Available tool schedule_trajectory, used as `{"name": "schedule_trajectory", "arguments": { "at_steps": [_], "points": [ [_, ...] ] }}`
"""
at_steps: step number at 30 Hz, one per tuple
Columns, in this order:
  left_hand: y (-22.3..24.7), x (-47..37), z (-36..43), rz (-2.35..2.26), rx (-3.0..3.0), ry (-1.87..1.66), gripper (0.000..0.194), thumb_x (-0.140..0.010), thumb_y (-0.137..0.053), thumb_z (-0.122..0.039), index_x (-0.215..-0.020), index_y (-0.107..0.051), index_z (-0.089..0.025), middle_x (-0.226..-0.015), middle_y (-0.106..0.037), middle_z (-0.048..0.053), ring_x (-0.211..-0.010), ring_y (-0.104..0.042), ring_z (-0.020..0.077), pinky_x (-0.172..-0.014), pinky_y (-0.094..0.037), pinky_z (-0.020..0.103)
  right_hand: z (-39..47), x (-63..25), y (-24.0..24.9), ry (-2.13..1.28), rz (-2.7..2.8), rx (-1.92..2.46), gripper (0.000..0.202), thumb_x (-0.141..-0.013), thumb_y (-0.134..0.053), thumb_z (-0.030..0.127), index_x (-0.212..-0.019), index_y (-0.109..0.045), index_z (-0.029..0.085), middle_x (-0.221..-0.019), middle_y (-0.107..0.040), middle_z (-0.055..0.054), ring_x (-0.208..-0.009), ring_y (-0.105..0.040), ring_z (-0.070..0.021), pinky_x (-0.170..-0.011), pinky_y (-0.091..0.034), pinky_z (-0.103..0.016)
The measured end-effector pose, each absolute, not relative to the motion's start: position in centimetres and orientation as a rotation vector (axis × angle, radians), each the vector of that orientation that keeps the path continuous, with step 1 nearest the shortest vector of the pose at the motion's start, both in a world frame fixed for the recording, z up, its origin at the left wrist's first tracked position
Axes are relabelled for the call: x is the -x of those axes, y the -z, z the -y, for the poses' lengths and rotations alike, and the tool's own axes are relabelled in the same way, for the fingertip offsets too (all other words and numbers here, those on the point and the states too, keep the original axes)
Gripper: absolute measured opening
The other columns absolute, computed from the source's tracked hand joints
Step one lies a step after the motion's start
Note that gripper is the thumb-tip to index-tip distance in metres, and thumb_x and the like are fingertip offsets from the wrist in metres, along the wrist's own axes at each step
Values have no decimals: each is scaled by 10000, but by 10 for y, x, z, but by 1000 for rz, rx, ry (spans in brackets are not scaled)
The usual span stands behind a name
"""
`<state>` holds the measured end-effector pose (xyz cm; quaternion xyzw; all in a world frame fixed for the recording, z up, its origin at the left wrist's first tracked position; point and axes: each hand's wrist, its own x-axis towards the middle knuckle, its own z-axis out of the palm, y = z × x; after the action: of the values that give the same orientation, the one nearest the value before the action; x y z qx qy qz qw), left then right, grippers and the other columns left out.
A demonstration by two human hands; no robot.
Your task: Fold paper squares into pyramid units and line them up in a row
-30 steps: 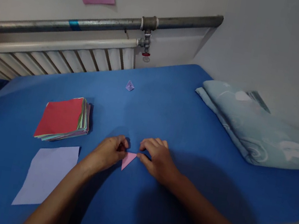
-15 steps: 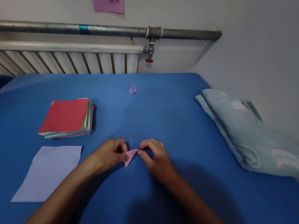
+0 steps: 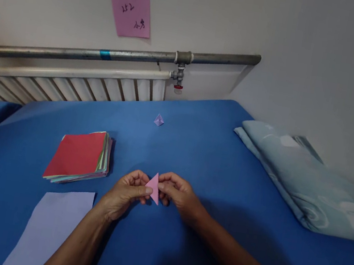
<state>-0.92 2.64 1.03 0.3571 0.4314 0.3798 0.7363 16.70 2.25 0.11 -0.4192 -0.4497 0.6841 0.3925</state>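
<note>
A small folded triangle of pink paper point(image 3: 155, 187) is held just over the blue surface, one corner pointing up. My left hand point(image 3: 128, 191) pinches its left side, thumb flat across the front and fingers behind. At the right edge, my right hand point(image 3: 178, 194) grips it between thumb and fingers, some of them hidden behind the paper. Beyond both hands lies a small folded purple paper piece point(image 3: 159, 120). A lavender sheet of paper point(image 3: 53, 225) rests flat to the left of my left forearm.
A stack of coloured paper point(image 3: 76, 154), red on top, sits at the left on the blue sheet point(image 3: 196, 140). Folded pale-blue bedding point(image 3: 291, 179) lies at the right. Along the wall run a metal pipe point(image 3: 142, 56) and a radiator point(image 3: 96, 89), below a pink note point(image 3: 131, 11).
The pink triangle has been turned more upright and lifted slightly. My right hand has moved from its tip to a firmer hold on its right edge. The view has tilted up.
</note>
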Motion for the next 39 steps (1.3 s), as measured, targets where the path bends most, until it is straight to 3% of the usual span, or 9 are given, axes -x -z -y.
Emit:
{"name": "schedule_trajectory", "arguments": {
  "at_steps": [12,19,22,24,28,33,39],
  "points": [
    [-10,8,-25,-805,-687,-817,373,-560,-873,-258,-697,-542,-154,-524,-626,-45,-412,-545,45,-428,-410,125,-25,-166,-4,-1937,1038,931,235,-731,-667,385,-823,-626,172,-604,-611,18,-506,-491,-85,-504,-318,-233],
    [-11,8,-26,-929,-822,-777,349,-582,-850,-283,-717,-557,-152,-596,-640,-21,-494,-550,58,-492,-424,158,-21,-164,-9,-1860,1170,1104,104,-675,-556,206,-770,-592,185,-565,-570,50,-452,-475,-77,-478,-347,-220],
    [-11,4,-24,-1015,-905,-841,371,-596,-827,-329,-809,-574,-161,-648,-621,-32,-508,-531,63,-511,-423,187,-18,-163,-9,-1681,1279,1175,57,-715,-516,203,-752,-558,199,-561,-533,60,-454,-449,-78,-463,-339,-214],
    [-10,-1,-19,-1136,-1009,-959,371,-621,-801,-347,-844,-559,-177,-679,-585,-51,-525,-520,67,-531,-424,205,-16,-162,-8,-1375,1424,1240,42,-749,-511,194,-725,-544,202,-581,-516,53,-499,-444,-83,-488,-344,-214],
    [-7,-11,-5,-1373,-1339,-1062,289,-713,-736,-359,-772,-506,-195,-661,-510,-63,-585,-494,83,-570,-405,217,-9,-162,-4,-823,1731,1213,77,-821,-502,173,-778,-562,195,-680,-555,14,-626,-495,-110,-590,-385,-233],
    [-5,-16,2,-1365,-1388,-1036,214,-822,-618,-369,-775,-492,-202,-682,-550,-40,-611,-528,108,-591,-431,233,-3,-160,-2,-712,1853,1132,127,-882,-439,160,-819,-540,201,-757,-589,-17,-693,-541,-130,-657,-415,-257],
    [-8,-19,3,-1362,-1296,-1060,166,-787,-671,-326,-824,-571,-199,-761,-645,8,-661,-612,143,-629,-469,245,-6,-160,-3,-800,1806,1235,117,-893,-460,196,-795,-517,222,-700,-564,-6,-667,-527,-140,-644,-402,-274]
  ]
}}
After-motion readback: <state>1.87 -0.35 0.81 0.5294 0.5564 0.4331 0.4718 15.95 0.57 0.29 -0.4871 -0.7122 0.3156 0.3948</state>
